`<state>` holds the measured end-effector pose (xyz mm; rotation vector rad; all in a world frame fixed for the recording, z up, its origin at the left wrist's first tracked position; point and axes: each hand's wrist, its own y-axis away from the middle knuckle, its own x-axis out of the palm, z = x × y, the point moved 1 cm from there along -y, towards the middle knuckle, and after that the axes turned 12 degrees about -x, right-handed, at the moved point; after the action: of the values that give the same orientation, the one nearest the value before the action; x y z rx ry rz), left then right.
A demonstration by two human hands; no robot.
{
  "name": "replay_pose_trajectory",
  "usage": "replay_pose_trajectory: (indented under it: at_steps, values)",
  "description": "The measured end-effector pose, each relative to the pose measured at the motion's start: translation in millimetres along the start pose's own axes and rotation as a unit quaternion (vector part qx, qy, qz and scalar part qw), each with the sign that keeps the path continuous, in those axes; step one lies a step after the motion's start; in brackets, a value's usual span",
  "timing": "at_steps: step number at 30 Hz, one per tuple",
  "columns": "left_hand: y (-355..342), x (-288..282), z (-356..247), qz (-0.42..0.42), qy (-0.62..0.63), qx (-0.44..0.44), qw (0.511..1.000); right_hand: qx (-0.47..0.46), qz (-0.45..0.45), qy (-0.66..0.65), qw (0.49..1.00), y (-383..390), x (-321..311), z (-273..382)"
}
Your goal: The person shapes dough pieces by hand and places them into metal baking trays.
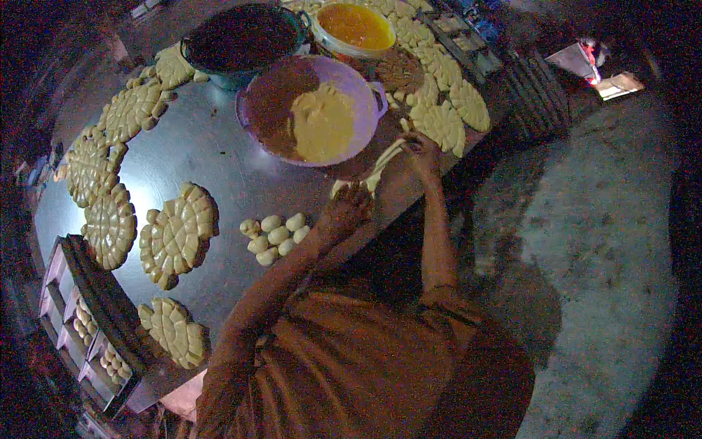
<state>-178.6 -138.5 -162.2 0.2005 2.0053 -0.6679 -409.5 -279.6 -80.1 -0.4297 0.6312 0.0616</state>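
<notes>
A long pale strip of dough (386,161) stretches diagonally between my two hands near the metal table's right edge. My right hand (423,152) pinches its upper end, raised toward the back right. My left hand (349,208) rests with curled fingers on the lower end, just below the purple basin (267,110); that end is partly hidden under it. Left of that hand sits a group of several pale dough balls (278,235). The basin holds a yellowish, creamy mass (322,121).
Shaped dough pieces (179,230) line the table (183,146)'s left and back right (468,102). A dark-filled tub (241,40) and bowl of orange liquid (353,28) stand at the back. Metal trays (84,336) sit lower left. Grey floor (599,256) lies right.
</notes>
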Motion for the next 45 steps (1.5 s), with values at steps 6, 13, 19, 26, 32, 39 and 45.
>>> replay_pose_trajectory:
  at_steps: [6, 13, 19, 26, 32, 39, 45]
  values:
    - [-1, 13, -5, -0.003, -0.039, 0.016, 0.999, -0.077, -0.222, 0.106, 0.966, 1, -47, 50]
    - [-23, -38, -26, -0.078, 0.053, -0.026, 0.995, 0.022, -0.151, 0.021, 0.988, -9, -67, 183]
    - [-19, -160, -12, 0.047, 0.852, -0.048, 0.518, 0.075, 0.101, -0.325, 0.937, 24, 8, 259]
    - [-10, -244, -12, -0.076, 0.894, -0.281, 0.34, -0.301, 0.079, 0.013, 0.95, 35, 71, 295]
    - [17, -249, 7, -0.098, 0.895, -0.228, 0.37, -0.239, 0.185, -0.086, 0.949, 41, 85, 300]
    - [27, -241, 16, -0.101, 0.846, -0.265, 0.452, -0.063, 0.183, -0.232, 0.953, 43, 108, 278]
    - [31, -234, 16, -0.149, 0.851, -0.324, 0.385, -0.019, 0.188, -0.222, 0.957, 58, 126, 282]
